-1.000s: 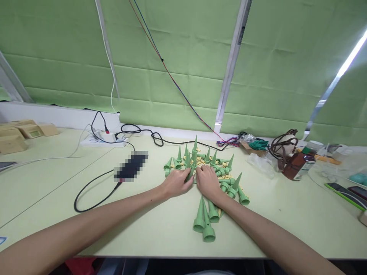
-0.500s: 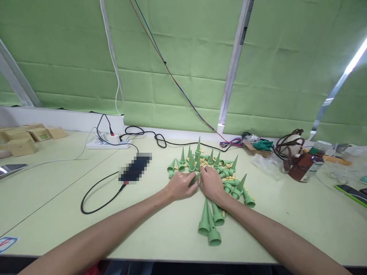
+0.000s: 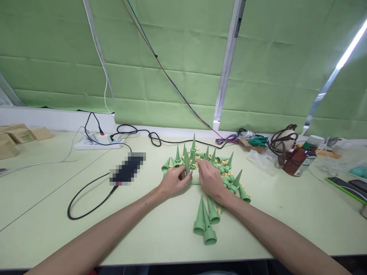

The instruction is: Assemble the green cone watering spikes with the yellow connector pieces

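My left hand (image 3: 172,182) grips a green plastic cone spike (image 3: 187,165) between thumb and fingers, its tip pointing up. Just to the right, my right hand (image 3: 211,178) rests at the pile with fingers bent and pressed together. Whatever its fingertips hold, if anything, is hidden. Around both hands spreads a pile of similar green cones, some upright like the tall cone (image 3: 194,143) at the back and others lying down. Small yellow pieces (image 3: 227,174) are scattered among them. Nearer the table's front edge lie loose cones (image 3: 210,235) with open round sockets.
A blurred-out dark device (image 3: 127,170) with a black cable lies on the left, before a white power strip (image 3: 99,143). Cardboard boxes (image 3: 20,134) stand far left. On the right are a plastic bag (image 3: 260,161), a tilted brown bottle (image 3: 298,161) and a green-edged phone (image 3: 348,189).
The cone in my left hand has gone from slanted to upright. My left thumb has come away from the right hand, leaving a small gap. The camera view has shifted slightly.
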`<action>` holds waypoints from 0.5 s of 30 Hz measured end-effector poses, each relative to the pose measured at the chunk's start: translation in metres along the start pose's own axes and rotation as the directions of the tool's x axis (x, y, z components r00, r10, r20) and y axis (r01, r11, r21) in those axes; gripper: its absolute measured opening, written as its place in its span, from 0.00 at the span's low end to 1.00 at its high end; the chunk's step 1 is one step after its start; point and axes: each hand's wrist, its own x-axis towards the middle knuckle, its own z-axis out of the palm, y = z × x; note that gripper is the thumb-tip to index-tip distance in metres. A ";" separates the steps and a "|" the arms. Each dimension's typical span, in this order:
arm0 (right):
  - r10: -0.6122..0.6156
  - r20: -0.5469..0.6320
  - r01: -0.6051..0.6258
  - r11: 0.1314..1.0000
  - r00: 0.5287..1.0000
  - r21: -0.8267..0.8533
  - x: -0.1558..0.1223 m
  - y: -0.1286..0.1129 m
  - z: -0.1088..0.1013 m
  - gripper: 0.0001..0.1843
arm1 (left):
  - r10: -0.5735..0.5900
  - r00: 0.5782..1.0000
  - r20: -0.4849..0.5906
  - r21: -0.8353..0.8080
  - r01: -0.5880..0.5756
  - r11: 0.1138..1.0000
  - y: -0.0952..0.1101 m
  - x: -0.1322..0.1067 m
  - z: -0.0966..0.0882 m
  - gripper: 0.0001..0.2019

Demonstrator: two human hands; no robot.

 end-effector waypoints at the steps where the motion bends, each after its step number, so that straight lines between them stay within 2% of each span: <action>1: -0.014 -0.008 0.014 1.000 1.000 0.028 -0.001 -0.002 0.000 0.18 | -0.021 1.000 -0.006 -0.017 0.021 1.000 0.001 0.000 -0.001 0.18; 7: -0.049 -0.009 0.050 0.988 0.999 0.149 -0.005 -0.011 -0.001 0.15 | -0.117 0.993 -0.019 -0.080 0.115 0.990 0.006 0.001 -0.010 0.20; 15: -0.059 0.045 0.049 0.978 0.997 0.202 -0.006 -0.010 -0.002 0.14 | -0.124 0.992 0.010 -0.061 0.124 0.990 0.004 0.001 -0.011 0.19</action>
